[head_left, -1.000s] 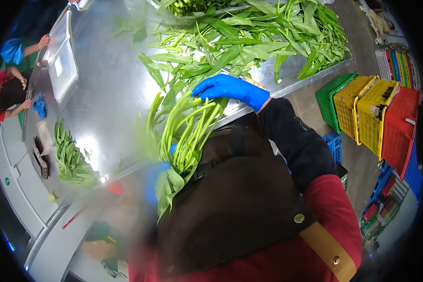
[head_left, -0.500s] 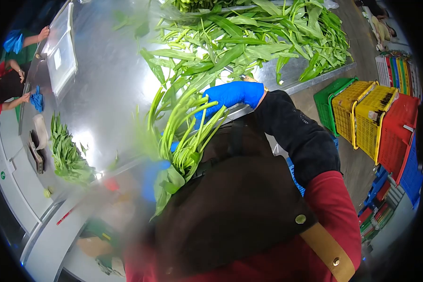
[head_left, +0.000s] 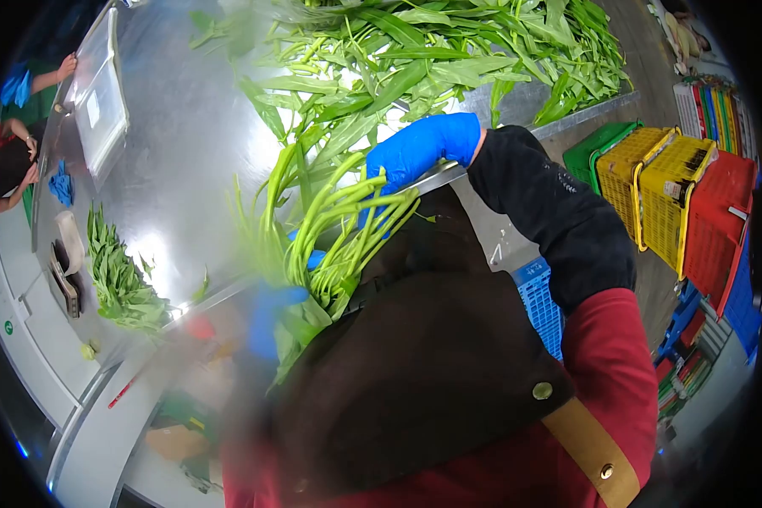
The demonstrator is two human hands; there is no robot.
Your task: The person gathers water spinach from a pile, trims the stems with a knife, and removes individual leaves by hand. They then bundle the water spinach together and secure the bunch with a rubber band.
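A bunch of water spinach (head_left: 334,245) is held slantwise in front of my brown apron, its cut stems up and right, its leaves down and left. My left hand (head_left: 275,322), in a blue glove and partly blurred, is closed round the bunch low down; blue fingertips show between the stems. My right hand (head_left: 423,152), also gloved in blue, is bent over the stem ends with its fingers curled down on them; some fingertips are hidden. Just beyond the hands, a large heap of loose water spinach (head_left: 415,63) covers part of the metal table (head_left: 186,144).
A smaller bundle of greens (head_left: 123,271) lies at the table's left, near a clear-covered panel (head_left: 102,110). Another person's arm (head_left: 51,76) reaches in at far left. Yellow crates (head_left: 673,203) and a red crate (head_left: 720,229) stand right; a blue crate (head_left: 540,300) sits beside me.
My right hand has shifted a little up and to the left on the stems, and my right elbow has swung outward. More of the blue crate shows. The left hand keeps its hold.
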